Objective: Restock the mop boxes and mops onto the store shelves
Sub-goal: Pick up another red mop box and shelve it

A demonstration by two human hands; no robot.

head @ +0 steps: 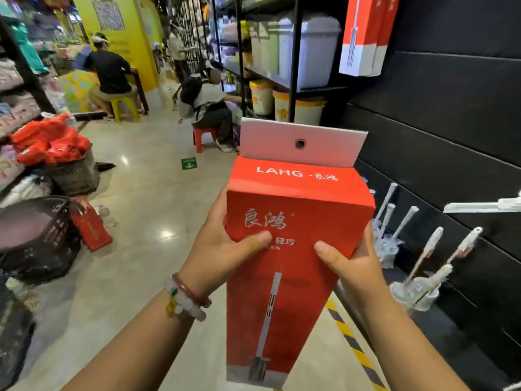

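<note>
We hold the red mop box [293, 249] upright in the aisle, left hand [225, 249] and right hand [358, 266] grasping its sides, thumbs pressed on the front. Its hang tab [301, 142] must meet a hook on the black wall panel [451, 136]; a missed hole could let the box drop.

The mop box [293, 249] I grip is red with white lettering, a grey band at its bottom and a pale grey hang tab [303, 142] on top. On my left wrist sit a dark red bracelet [191, 292] and a white beaded one [184, 304]. Yellow-and-black hazard tape [353, 345] stripes the beige floor [141, 221] beside the black slat wall [451, 122].
</note>
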